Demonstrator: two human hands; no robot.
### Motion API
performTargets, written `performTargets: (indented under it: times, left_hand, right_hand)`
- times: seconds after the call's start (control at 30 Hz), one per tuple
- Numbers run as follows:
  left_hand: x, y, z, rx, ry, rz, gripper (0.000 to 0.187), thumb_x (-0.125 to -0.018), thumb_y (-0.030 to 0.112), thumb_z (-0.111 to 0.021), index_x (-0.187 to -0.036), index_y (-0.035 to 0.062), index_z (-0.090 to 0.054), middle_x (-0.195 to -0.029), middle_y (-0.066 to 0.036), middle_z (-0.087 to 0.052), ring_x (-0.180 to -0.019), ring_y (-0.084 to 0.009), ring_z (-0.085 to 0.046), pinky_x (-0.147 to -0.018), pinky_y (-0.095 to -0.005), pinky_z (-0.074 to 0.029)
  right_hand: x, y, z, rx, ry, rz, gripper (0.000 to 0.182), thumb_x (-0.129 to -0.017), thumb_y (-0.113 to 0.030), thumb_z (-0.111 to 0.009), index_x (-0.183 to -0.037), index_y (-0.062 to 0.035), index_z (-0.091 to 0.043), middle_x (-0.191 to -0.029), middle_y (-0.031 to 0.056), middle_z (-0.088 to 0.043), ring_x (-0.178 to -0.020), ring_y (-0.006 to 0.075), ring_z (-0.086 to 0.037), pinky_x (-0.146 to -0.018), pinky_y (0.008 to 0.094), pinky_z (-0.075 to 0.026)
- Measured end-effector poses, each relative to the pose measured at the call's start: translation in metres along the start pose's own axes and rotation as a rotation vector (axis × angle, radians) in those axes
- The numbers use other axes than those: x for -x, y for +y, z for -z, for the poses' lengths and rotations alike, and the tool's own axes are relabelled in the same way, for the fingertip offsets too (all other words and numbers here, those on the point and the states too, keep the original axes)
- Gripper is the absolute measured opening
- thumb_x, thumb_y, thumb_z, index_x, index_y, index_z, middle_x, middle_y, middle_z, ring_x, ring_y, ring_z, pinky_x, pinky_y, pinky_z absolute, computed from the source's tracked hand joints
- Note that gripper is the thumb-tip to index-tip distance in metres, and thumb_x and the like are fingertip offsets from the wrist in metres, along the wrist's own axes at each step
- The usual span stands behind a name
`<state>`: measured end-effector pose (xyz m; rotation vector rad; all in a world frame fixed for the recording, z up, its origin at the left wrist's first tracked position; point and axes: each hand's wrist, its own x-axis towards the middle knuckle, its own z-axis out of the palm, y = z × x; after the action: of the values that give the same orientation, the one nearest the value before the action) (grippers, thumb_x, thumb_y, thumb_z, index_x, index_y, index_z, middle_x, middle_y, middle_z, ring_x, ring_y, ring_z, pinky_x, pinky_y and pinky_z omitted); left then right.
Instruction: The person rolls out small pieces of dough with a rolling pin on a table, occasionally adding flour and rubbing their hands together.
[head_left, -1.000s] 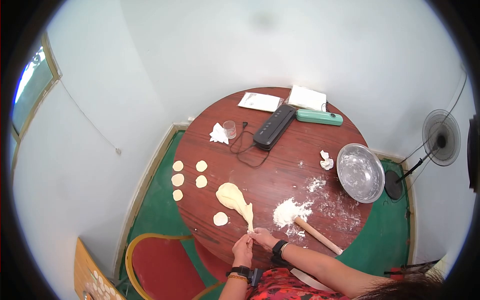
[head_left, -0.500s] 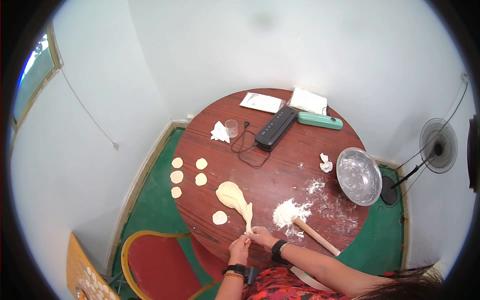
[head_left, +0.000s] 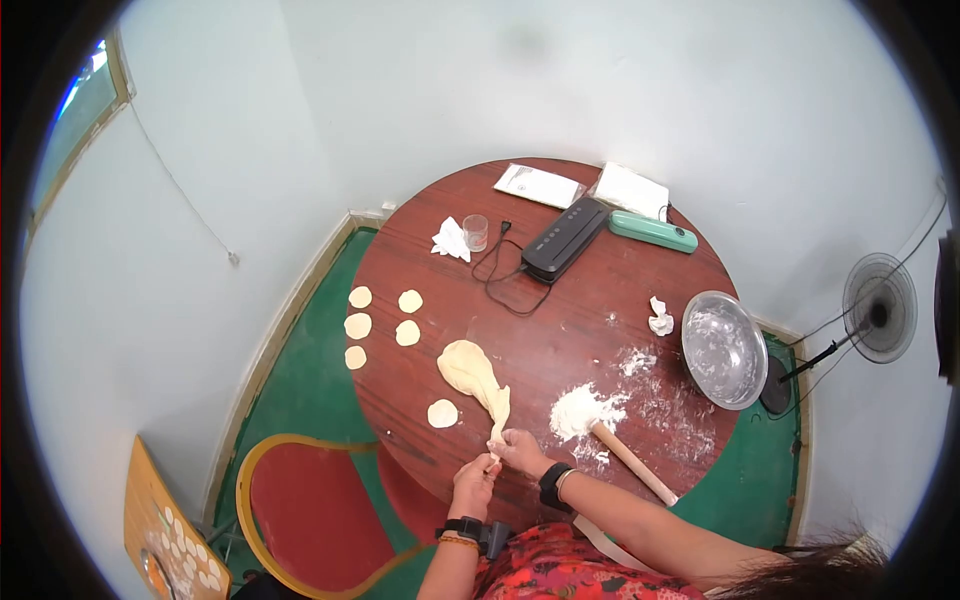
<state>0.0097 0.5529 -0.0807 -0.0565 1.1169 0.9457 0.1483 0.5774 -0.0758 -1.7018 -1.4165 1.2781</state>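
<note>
Shifted view; soft tapered dough [head_left: 478, 378], hands [head_left: 500, 465].

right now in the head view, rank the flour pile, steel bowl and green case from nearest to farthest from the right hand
1. flour pile, just right of the right hand
2. steel bowl, at the table's right edge
3. green case, at the far side

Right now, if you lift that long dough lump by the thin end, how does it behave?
Probably floppy: the dough lump has drawn out into a thin neck toward both hands, left hand and right hand, so it should sag and stretch. The fat end looks heavy enough to tear the neck. Likely tacky, given the flour pile beside it.
</note>
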Motion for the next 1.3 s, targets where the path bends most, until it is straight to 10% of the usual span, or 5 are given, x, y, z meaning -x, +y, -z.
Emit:
performTargets:
  times: [0.13, 0.4, 0.43, 0.83, 1.3]
  left_hand:
    - [0.010, 0.007, 0.010, 0.088, -0.111, 0.007, 0.011, -0.079, -0.006, -0.063, -0.090, -0.0023, -0.063, -0.081, -0.006, -0.061, -0.069, -0.0174, -0.060, -0.061, -0.0263, -0.052]
    - [0.047, 0.034, 0.012, 0.351, -0.268, 0.084, 0.035, -0.086, 0.007, -0.052, -0.120, -0.0014, -0.059, -0.095, -0.009, -0.064, -0.072, -0.0162, -0.058, -0.071, -0.0292, -0.048]
    - [0.051, 0.037, 0.011, 0.377, -0.302, 0.146, 0.034, -0.090, 0.008, -0.053, -0.124, 0.0033, -0.058, -0.099, -0.010, -0.065, -0.075, -0.0163, -0.058, -0.072, -0.0309, -0.048]
    - [0.059, 0.018, -0.020, 0.118, -0.367, -0.028, 0.039, -0.094, 0.004, -0.051, -0.133, 0.0009, -0.048, -0.127, -0.013, -0.056, -0.116, -0.0259, -0.056, -0.098, -0.0389, -0.048]
    - [0.104, -0.017, -0.070, 0.077, -0.410, -0.016, 0.051, -0.103, 0.041, -0.036, -0.141, 0.0071, -0.042, -0.145, -0.011, -0.043, -0.133, -0.0297, -0.041, -0.114, -0.0477, -0.028]
  right_hand:
    - [-0.015, 0.006, 0.006, -0.045, 0.200, -0.052, 0.032, -0.090, -0.031, -0.067, -0.087, 0.0011, -0.069, -0.068, 0.0063, -0.065, -0.061, 0.0114, -0.057, -0.056, 0.0332, -0.046]
    - [-0.034, 0.004, 0.063, 0.025, 0.074, -0.037, 0.059, -0.101, -0.051, -0.042, -0.079, -0.0006, -0.064, -0.066, 0.0041, -0.060, -0.061, 0.0137, -0.055, -0.058, 0.0304, -0.045]
    - [-0.026, -0.010, 0.064, 0.062, 0.059, -0.097, 0.056, -0.101, -0.042, -0.039, -0.081, 0.0015, -0.066, -0.073, 0.0193, -0.065, -0.073, 0.0351, -0.063, -0.071, 0.0446, -0.047]
    - [0.031, -0.059, 0.057, 0.058, 0.129, 0.210, 0.053, -0.101, -0.028, -0.045, -0.140, 0.0078, -0.039, -0.137, 0.0318, -0.045, -0.131, 0.0404, -0.041, -0.111, 0.0426, -0.032]
    - [0.106, -0.080, 0.035, 0.393, 0.020, 0.634, 0.065, -0.099, -0.034, -0.036, -0.145, 0.0110, -0.023, -0.146, 0.0329, -0.031, -0.139, 0.0485, -0.026, -0.114, 0.0532, -0.022]
